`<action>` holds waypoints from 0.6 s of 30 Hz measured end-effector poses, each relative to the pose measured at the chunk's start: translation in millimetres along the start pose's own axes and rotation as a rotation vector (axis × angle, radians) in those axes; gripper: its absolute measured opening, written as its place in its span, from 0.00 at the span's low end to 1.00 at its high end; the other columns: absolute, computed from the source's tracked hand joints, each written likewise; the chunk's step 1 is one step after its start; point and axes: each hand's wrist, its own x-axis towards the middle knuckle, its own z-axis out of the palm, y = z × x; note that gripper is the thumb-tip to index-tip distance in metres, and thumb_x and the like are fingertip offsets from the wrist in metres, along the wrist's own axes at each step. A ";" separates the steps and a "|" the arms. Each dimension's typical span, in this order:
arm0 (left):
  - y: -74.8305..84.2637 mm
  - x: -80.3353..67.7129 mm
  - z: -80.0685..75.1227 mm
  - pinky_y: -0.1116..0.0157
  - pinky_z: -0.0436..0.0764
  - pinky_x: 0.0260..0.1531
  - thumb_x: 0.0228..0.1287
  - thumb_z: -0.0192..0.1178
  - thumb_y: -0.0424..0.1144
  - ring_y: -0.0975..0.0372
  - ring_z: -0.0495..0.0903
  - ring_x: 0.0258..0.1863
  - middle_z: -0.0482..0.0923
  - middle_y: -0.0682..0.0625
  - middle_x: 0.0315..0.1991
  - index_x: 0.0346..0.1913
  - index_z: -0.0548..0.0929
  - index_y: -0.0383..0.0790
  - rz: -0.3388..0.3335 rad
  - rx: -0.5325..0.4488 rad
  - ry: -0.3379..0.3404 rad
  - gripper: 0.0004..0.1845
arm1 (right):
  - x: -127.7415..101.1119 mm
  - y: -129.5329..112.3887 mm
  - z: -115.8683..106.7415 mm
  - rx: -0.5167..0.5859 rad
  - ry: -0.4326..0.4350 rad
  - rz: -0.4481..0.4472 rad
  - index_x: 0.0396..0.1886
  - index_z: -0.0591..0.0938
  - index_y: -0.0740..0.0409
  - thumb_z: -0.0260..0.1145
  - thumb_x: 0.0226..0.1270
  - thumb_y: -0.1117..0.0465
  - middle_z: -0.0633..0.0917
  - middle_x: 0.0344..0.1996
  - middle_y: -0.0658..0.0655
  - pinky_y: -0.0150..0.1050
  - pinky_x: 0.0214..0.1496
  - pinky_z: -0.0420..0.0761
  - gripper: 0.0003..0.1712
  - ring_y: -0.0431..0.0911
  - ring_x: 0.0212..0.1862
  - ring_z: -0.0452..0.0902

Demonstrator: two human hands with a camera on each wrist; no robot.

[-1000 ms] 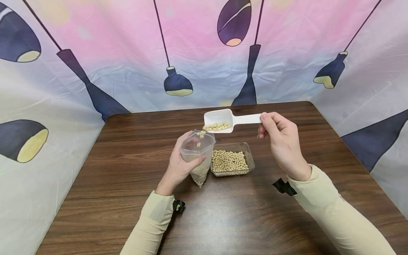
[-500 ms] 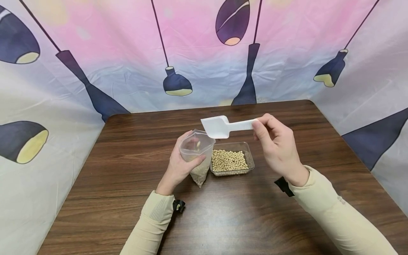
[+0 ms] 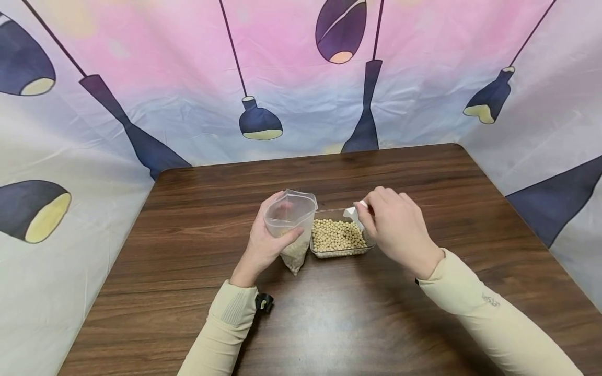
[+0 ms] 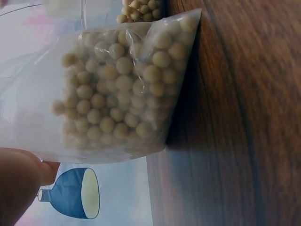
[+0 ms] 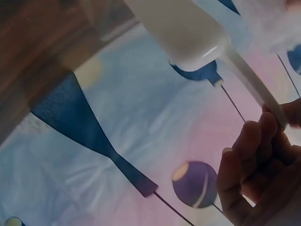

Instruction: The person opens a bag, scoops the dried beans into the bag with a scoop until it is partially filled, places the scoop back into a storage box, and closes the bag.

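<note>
My left hand (image 3: 265, 237) grips a clear plastic bag (image 3: 298, 232) near its open mouth. Round, pale yellow soybeans (image 4: 113, 94) fill the bag's lower part, whose pointed corner is close over the table. With thumb and fingers, my right hand (image 3: 397, 224) pinches the handle end of a white scoop (image 5: 188, 33). In the head view the scoop tilts down into the right side of a clear rectangular tub (image 3: 340, 254) of soybeans, mostly hidden behind the hand. The tub sits directly right of the bag.
The dark wood table (image 3: 188, 230) spreads around the bag and tub. A fabric backdrop (image 3: 188, 104) printed with hanging lamps rises behind the table's far edge and at both sides.
The last soybeans fell from the scoop into the bag as it tipped. My right hand then moved down, bringing the scoop to the tub. The left hand and bag stayed in place.
</note>
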 end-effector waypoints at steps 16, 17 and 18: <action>-0.5 -0.1 0.8 0.54 0.71 0.53 0.53 0.69 0.23 0.41 0.71 0.56 0.73 0.30 0.55 0.69 0.61 0.31 0.008 -0.012 0.000 0.41 | -4.1 22.1 4.1 0.203 -0.354 0.591 0.29 0.82 0.53 0.53 0.73 0.47 0.73 0.15 0.51 0.42 0.19 0.65 0.20 0.48 0.19 0.68; -0.4 -0.2 0.7 0.53 0.71 0.53 0.53 0.69 0.23 0.40 0.71 0.56 0.73 0.30 0.55 0.69 0.61 0.31 0.008 -0.015 -0.001 0.41 | -4.9 24.8 3.5 0.235 -0.369 0.624 0.30 0.82 0.53 0.52 0.74 0.46 0.72 0.15 0.51 0.41 0.20 0.64 0.21 0.48 0.19 0.66; -0.3 -0.4 0.5 0.52 0.70 0.53 0.53 0.69 0.23 0.40 0.71 0.56 0.73 0.30 0.55 0.69 0.61 0.31 0.007 -0.016 -0.002 0.41 | -6.1 27.1 3.4 0.269 -0.382 0.656 0.31 0.83 0.54 0.52 0.74 0.45 0.71 0.16 0.52 0.41 0.20 0.63 0.22 0.48 0.19 0.65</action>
